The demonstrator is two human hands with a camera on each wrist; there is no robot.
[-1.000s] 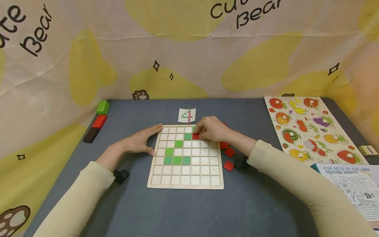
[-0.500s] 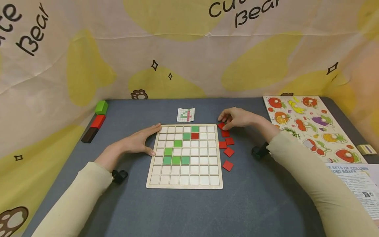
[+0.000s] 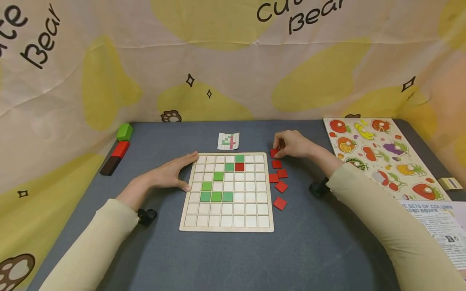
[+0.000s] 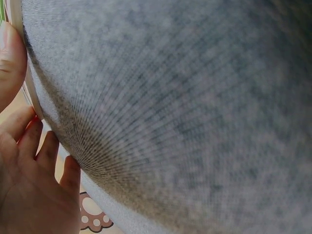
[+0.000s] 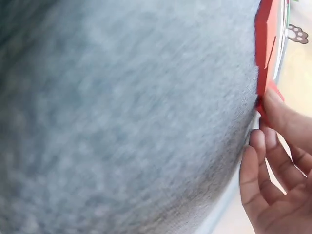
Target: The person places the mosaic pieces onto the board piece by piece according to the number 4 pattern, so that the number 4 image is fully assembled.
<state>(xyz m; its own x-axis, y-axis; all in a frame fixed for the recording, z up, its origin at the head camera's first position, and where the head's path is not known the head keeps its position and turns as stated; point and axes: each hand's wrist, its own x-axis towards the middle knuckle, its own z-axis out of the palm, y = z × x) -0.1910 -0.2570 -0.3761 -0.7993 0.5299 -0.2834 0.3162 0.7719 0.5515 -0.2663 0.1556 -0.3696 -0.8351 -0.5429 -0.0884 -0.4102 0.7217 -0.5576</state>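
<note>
A wooden grid board (image 3: 226, 226) lies in the middle of the grey table, with several green tiles (image 3: 217, 197) and one red tile (image 3: 239, 167) set in its cells. My left hand (image 3: 171, 173) rests flat against the board's left edge (image 4: 30, 87), fingers straight. At the board's upper right corner my right hand (image 3: 291, 144) pinches a red tile (image 3: 274, 153) on the table; the right wrist view shows the fingers (image 5: 280, 114) on that tile's edge (image 5: 265, 63). More loose red tiles (image 3: 279, 186) lie in a column below it.
A small pattern card (image 3: 228, 141) lies behind the board. Green, red and dark blocks (image 3: 118, 148) stand at the left edge. A fruit peg puzzle (image 3: 378, 155) and a printed box (image 3: 437, 230) fill the right side. A cloth backdrop rises behind the table.
My right hand left the red tile in the board's second row, moved right off the board, and now pinches the top loose red tile. The left hand has not moved.
</note>
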